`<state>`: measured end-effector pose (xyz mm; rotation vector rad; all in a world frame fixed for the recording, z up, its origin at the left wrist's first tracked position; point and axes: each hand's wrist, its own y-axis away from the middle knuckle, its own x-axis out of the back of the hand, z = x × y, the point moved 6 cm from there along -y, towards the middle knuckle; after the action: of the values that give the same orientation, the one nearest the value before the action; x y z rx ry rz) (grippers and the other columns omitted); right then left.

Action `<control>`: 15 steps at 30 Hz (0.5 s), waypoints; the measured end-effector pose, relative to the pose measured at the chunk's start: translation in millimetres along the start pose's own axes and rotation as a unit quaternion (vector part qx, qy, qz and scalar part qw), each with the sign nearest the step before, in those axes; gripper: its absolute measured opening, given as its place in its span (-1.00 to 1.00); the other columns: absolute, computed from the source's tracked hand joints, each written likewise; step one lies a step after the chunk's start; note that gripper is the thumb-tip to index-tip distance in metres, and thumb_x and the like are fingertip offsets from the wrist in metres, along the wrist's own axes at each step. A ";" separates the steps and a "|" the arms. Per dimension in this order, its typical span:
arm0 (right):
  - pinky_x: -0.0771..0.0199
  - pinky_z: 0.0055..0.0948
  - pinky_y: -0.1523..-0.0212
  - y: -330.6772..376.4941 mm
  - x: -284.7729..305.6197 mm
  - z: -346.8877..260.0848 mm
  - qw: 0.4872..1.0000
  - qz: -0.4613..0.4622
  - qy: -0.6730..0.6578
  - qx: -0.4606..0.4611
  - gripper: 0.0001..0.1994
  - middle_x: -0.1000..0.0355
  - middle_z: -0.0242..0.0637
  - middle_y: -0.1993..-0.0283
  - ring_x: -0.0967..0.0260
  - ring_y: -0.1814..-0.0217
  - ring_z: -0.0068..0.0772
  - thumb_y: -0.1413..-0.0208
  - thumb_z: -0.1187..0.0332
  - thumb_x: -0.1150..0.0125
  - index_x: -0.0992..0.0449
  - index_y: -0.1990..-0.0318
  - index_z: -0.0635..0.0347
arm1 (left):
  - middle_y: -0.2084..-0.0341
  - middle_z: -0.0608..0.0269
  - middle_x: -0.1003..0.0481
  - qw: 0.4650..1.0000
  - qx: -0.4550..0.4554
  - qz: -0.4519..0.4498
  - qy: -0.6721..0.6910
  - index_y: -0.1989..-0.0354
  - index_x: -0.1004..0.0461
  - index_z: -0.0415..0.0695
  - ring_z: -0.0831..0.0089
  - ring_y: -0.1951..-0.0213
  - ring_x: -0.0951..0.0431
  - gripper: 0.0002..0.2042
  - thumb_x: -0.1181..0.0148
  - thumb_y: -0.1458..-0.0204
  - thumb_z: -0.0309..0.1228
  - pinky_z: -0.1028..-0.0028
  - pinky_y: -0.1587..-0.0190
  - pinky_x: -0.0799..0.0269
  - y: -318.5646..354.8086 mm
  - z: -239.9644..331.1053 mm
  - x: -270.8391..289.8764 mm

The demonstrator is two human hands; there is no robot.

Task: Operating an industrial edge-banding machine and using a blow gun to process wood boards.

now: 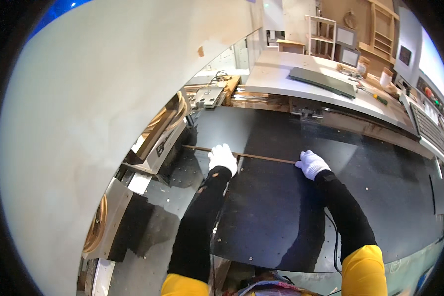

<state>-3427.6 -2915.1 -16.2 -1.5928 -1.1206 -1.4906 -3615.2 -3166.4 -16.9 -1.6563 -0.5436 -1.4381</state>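
Your thin brown strip [266, 158] lies across the black tabletop [389, 197], running from the left, near the grey metal housing [158, 154], to the fingertips of your right hand. It looks straight, narrow and wood-coloured, a light line against the dark surface (whether it is a loose piece or the edge of something dark, you cannot tell from here). Your white-gloved left hand [222, 158] lies over it partway along, fingers pointing away from you. Your right hand [312, 165], gloved too, is curled at the strip's right-hand end. You cannot tell whether either hand is pinching the strip or only resting on it, as the undersides of the fingers are hidden.

For room, the tabletop runs on to the right of your right hand, out to its right side, and comes back toward you to the near edge [281, 271]. Beyond the strip, more of the black surface reaches to the pale bench [276, 66], where a flat grey-green board [322, 81] lies. On the left you are tighter: the housing and the big pale cover [84, 108] stand along that side. Mind the black cable [336, 237] just beside your right sleeve [346, 209] (it trails down across the near edge).
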 end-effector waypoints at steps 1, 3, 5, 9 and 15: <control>-0.42 -0.18 -0.12 2.0 0.5 2.3 1.000 0.006 -0.004 -0.004 -0.56 -0.39 0.09 -0.04 -0.38 -0.13 0.06 -0.23 0.07 -0.09 -0.43 -0.01 0.32 | 0.09 -0.07 -0.38 1.000 -0.014 -0.015 0.018 -0.04 -0.31 -0.30 0.04 0.00 -0.39 -0.50 -0.13 -0.04 -0.16 0.08 -0.04 -0.29 13.6 7.0 2.3; -0.41 -0.17 -0.13 -3.5 -7.0 1.0 1.000 -0.002 -0.019 -0.013 -0.57 -0.39 0.09 -0.05 -0.38 -0.13 0.06 -0.24 0.07 -0.07 -0.44 0.00 0.31 | 0.03 -0.11 -0.40 0.992 -0.066 -0.088 0.060 0.03 -0.33 -0.29 -0.05 -0.04 -0.42 -0.55 -0.09 -0.04 -0.16 0.03 -0.07 -0.36 52.3 37.8 26.5; -0.42 -0.16 -0.10 -7.5 -21.3 37.8 1.000 0.019 -0.007 0.007 -0.57 -0.39 0.09 -0.05 -0.39 -0.11 0.08 -0.23 0.06 -0.07 -0.46 0.03 0.31 | 0.07 -0.13 -0.40 0.960 -0.232 -0.149 0.043 0.02 -0.33 -0.30 0.00 0.00 -0.44 -0.53 -0.08 -0.01 -0.17 0.12 -0.02 -0.41 86.2 100.3 32.3; -0.49 -0.12 0.00 30.6 12.9 15.3 0.990 -0.002 -0.125 -0.060 -0.57 -0.46 0.11 0.05 -0.43 -0.06 0.07 -0.07 0.02 -0.24 -0.54 0.16 0.28 | -0.11 -0.19 -0.34 0.836 -0.472 -0.216 0.177 -0.20 -0.24 -0.30 -0.07 -0.11 -0.38 -0.42 -0.04 -0.14 -0.09 0.15 -0.16 -0.33 194.6 171.8 95.1; -0.38 -0.11 -0.13 133.0 3.2 -10.2 0.974 0.089 -0.202 0.043 -0.35 -0.34 0.13 -0.07 -0.33 -0.13 0.12 0.12 0.14 -0.41 -0.35 -0.09 0.33 | -0.06 -0.25 -0.38 0.770 -0.555 -0.219 0.226 -0.11 -0.34 -0.32 -0.14 -0.13 -0.34 -0.45 -0.12 -0.09 -0.12 0.08 -0.21 -0.23 272.6 239.8 116.9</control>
<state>-3310.4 -2977.4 -1.4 -1.9317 -1.2038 -1.0124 -3235.9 -3141.9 14.4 -1.9353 0.3507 -2.7411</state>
